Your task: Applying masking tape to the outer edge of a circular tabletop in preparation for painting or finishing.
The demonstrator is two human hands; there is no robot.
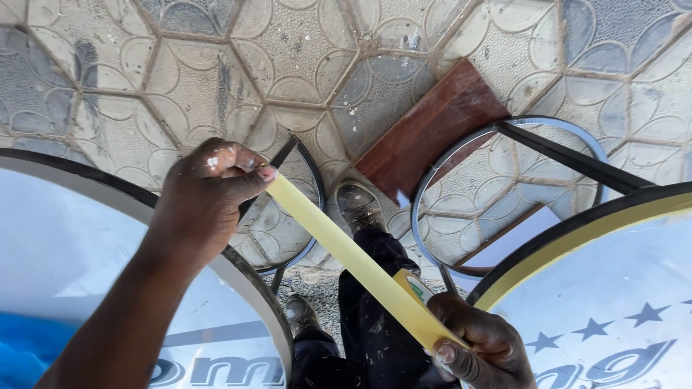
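My left hand (pixel 209 194) pinches the free end of a pale yellow tape strip (pixel 346 252) near the rim of a round sign panel (pixel 58 245) on the left. The strip runs taut down and right to a tape roll (pixel 412 287) gripped in my right hand (pixel 479 342). The roll sits close to the yellow-edged rim of a second round sign panel (pixel 620 302) on the right. My legs and shoes (pixel 360 205) show between the two panels.
Two round metal ring frames (pixel 504 130) with black bars lie on the patterned hexagonal paving (pixel 216 72). A reddish-brown wooden board (pixel 432 130) rests partly under the right ring. A smaller ring (pixel 306 216) lies behind my left hand.
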